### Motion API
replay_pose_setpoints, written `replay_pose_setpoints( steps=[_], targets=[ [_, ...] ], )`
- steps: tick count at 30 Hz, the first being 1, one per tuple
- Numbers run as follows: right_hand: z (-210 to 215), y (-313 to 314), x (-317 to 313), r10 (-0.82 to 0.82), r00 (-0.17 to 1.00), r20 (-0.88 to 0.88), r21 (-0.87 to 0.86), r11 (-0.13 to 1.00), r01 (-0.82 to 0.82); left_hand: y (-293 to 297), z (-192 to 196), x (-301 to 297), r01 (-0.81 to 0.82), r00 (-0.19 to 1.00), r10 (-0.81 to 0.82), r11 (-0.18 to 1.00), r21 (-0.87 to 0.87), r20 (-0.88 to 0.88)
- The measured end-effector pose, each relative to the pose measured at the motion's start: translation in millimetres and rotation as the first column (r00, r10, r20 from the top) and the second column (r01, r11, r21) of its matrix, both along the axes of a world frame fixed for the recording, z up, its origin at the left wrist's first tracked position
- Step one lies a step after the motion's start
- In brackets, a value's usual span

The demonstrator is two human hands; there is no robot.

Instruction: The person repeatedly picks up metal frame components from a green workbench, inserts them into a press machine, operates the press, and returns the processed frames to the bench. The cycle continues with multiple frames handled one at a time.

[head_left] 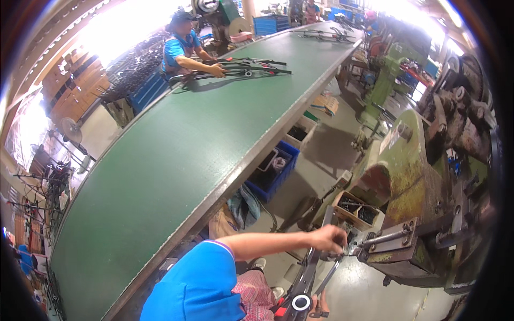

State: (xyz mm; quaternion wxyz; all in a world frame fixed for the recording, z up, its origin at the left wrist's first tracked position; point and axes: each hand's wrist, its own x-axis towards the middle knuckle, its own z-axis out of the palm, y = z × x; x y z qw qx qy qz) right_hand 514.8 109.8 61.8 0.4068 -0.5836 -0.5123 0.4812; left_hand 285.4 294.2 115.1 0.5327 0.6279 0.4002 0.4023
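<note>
Your blue sleeve (195,283) leads to a left hand (327,238), fingers half-curled, beside the press (404,184) — hold unclear — so steady the black frame (306,278), left of the press, with your right hand (323,305), grip likewise unclear.

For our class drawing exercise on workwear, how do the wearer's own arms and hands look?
The left sleeve is short and bright blue with thin pale edging; the forearm is bare. The left hand is ungloved. The right hand, mostly hidden, also looks ungloved; its sleeve isn't visible.
</note>
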Motion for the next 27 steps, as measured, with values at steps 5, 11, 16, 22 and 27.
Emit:
replay_pose_setpoints(
  steps=[5, 11, 16, 22, 27],
  targets=[
    [6, 8, -1, 0.020, 1.000, -0.017, 0.002, 1.000, -0.020, -25, 0, 24, 0.034, 0.994, -0.030, 0.999, -0.031, 0.104],
    [-9, 15, 2, 0.086, 0.996, 0.022, 0.053, 0.995, -0.087, -31, -14, 35, -0.021, 1.000, 0.028, 0.939, 0.342, -0.014],
    [-23, 14, 9, 0.138, 0.986, 0.090, 0.092, 0.985, -0.146, -33, -14, 45, 0.042, 0.997, -0.019, 0.955, 0.295, -0.078],
    [-50, 11, 25, 0.238, 0.934, 0.268, 0.172, 0.942, -0.289, -42, -2, 42, -0.129, 0.987, 0.158, 0.910, 0.395, -0.041],
    [-69, 12, 41, 0.288, 0.838, 0.463, 0.239, 0.870, -0.431, -46, -2, 44, -0.217, 0.970, 0.245, 0.853, 0.475, 0.003]
  ],
)
